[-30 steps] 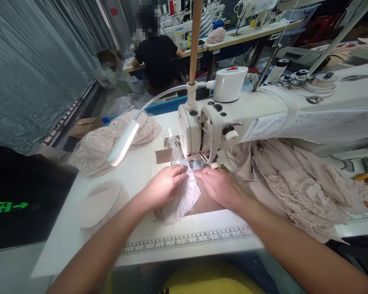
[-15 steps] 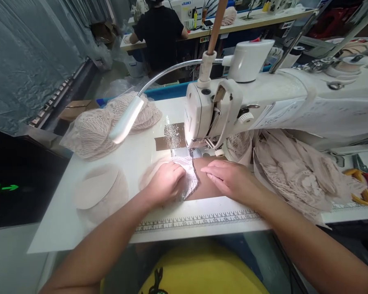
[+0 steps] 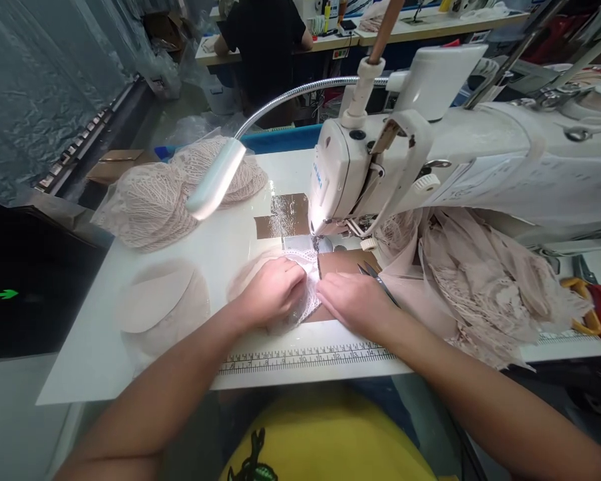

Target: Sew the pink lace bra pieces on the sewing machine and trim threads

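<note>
Behind the white table (image 3: 235,234), a person in a dark top (image 3: 263,57) sits at another bench. On the near table, the pale lace piece (image 3: 310,284) lies in front of the sewing machine (image 3: 330,177), its far edge just by the needle area, partly over a brown sheet (image 3: 348,260).

I judge that this lace is very light, soft and limp, and easily stretched or snagged at its open holes. It probably slides easily on the smooth surface, so flat fingertips close to its edges seem a better hold than a hard pull.

The left hand (image 3: 275,287) rests on the lace with curled fingers; their tips are hidden, so I cannot tell if they pinch. The right hand (image 3: 353,300) has its fingers close together, tips at the lace's right edge; whether they pinch is also unclear. Beside it shows a dark pointed tool (image 3: 378,280), maybe held, maybe not.

Blue letters on the machine seem to end in "UKI". Ruler marks (image 3: 303,359) along the table's front carry numbers, "10" among them. Printing on the paper (image 3: 535,184) is unreadable. At far left glows a green arrow (image 3: 3,294).
</note>
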Motion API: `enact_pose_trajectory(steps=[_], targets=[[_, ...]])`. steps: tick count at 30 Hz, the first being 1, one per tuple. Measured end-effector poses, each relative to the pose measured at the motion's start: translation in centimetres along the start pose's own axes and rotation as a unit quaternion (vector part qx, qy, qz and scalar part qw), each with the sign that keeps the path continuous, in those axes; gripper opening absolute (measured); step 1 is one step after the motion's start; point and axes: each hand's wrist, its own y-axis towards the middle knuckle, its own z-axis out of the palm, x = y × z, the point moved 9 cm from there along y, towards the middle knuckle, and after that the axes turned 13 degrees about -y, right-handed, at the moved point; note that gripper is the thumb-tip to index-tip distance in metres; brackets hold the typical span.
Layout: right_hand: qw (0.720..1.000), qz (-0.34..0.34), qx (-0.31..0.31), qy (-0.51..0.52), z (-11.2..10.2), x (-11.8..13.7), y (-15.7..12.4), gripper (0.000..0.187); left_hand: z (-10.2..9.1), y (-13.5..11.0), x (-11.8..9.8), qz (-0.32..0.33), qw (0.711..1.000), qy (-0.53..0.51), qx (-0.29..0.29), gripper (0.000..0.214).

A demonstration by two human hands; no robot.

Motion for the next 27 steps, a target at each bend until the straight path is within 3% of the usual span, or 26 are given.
enact_pose_trajectory(steps=[4,8,10,12,15,18,20,23,27], targets=[[0.987,-0.037,0.062,0.142,-1.3,0.2,-2.0,0.024,0.2,0.0,0.4,-0.004,1.0,0.004,0.004,0.015],[0.887,-0.211,0.225,0.343,-2.5,3.8,-6.6,0.02,0.4,-0.1,0.7,-0.003,1.0,-0.002,0.011,0.015],[0.872,-0.204,0.269,0.355,-2.3,3.9,-7.7,0.019,0.3,-0.1,0.7,-0.007,1.0,-0.011,0.014,0.015],[0.883,-0.157,0.283,0.34,-1.5,3.2,-7.6,0.011,0.1,-0.2,0.7,-0.009,1.0,-0.021,0.015,0.016],[0.915,-0.086,0.226,0.323,-1.2,1.8,-5.7,0.019,0.0,-0.2,0.6,-0.004,0.999,-0.031,0.014,0.015],[0.968,-0.017,0.074,0.238,-1.7,0.3,-3.6,0.028,-0.1,-0.1,0.4,0.004,0.999,-0.037,0.009,0.013],[0.992,0.003,0.009,0.129,-1.3,0.2,-3.2,0.032,-0.1,-0.2,0.4,0.007,0.999,-0.045,0.005,0.012],[0.999,0.011,-0.042,0.022,-0.2,0.8,-3.5,0.037,-0.3,-0.3,0.6,0.0,0.998,-0.062,-0.006,0.013],[0.994,0.024,-0.106,0.005,-0.3,1.0,-4.4,0.035,-0.8,-0.4,1.2,-0.026,0.995,-0.098,-0.02,0.015]])
